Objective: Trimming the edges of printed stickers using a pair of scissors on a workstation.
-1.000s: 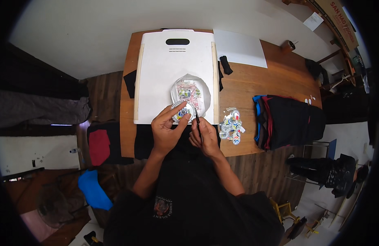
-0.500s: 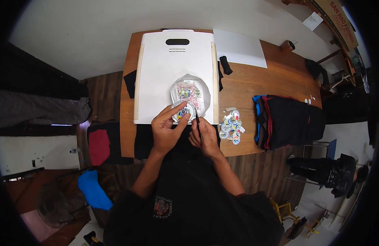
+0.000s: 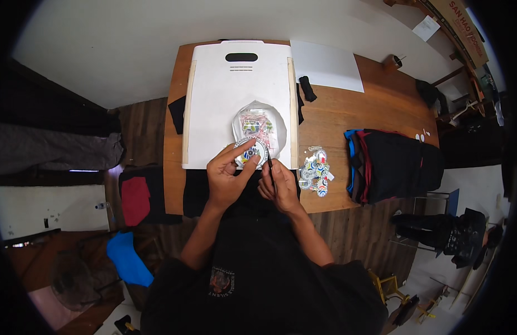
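Note:
Between the thumb and fingers of my left hand (image 3: 225, 173) is a round white sticker or patch (image 3: 250, 152) with a coloured centre and a printed rim. My right hand (image 3: 279, 184) is closed round a slim black pointed tool (image 3: 270, 161), whose tip meets the disc's right edge; its exact kind is too small to tell. Just beyond both hands, an open paper-lined hollow or bowl (image 3: 279, 125) holds red, white and green printed pieces (image 3: 255, 124). It rests on a white board (image 3: 213, 100) with a slot handle. Right of it lies a heap of round coloured pieces (image 3: 315, 172).
On the wooden table (image 3: 331, 123) stand a folded stack of dark, red and blue clothes (image 3: 401, 166) and a brown cup (image 3: 392, 62). A white sheet (image 3: 328, 64) and a rolled black cloth (image 3: 307, 89) lie toward the back. Black cloth (image 3: 194, 192) covers the near edge.

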The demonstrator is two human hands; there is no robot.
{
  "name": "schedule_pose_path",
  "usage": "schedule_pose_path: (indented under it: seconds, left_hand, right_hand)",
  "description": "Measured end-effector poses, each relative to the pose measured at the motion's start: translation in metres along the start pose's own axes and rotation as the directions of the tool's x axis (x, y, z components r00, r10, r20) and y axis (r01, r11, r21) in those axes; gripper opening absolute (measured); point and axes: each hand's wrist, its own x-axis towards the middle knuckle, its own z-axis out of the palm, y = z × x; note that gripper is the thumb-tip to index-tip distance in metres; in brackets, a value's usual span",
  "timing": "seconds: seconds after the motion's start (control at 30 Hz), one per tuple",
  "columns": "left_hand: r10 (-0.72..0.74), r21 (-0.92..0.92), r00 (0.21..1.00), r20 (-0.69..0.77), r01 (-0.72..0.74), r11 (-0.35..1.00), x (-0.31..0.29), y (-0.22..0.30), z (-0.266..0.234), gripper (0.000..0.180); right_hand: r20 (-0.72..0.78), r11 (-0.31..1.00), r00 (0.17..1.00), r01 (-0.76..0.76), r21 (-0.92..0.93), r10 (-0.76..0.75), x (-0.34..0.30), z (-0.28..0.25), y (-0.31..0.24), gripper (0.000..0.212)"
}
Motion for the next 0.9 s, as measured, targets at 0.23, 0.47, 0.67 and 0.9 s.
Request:
schedule_pose_path:
  seconds: [0.23,0.47,0.67,0.9]
  left_hand:
    - [0.027,-0.042,1.0,0.0,-0.027,0.999,0.0018,0.0051,0.0035,0.036]
    - [0.033,-0.09,0.999,-0.023,-0.035,0.995,0.0018,0.0021,0.0032,0.037]
    - [0.042,-0.072,0.999,0.002,-0.042,0.997,0.0018,0.0045,0.0028,0.036]
    - [0.02,-0.028,1.0,0.008,-0.02,0.999,0.0005,0.0059,0.0021,0.035]
  right_hand:
    - [-0.004,1.0,1.0,0.011,0.01,-0.011,0.0007,-0.0007,0.0019,0.037]
    - [-0.001,1.0,1.0,-0.007,0.011,0.007,0.0008,-0.0015,0.0016,0.037]
    - [0.007,1.0,1.0,-0.006,0.002,0.006,-0.0003,-0.001,0.001,0.038]
    - [0.022,1.0,1.0,-0.009,-0.011,0.009,-0.0004,-0.0011,-0.0001,0.038]
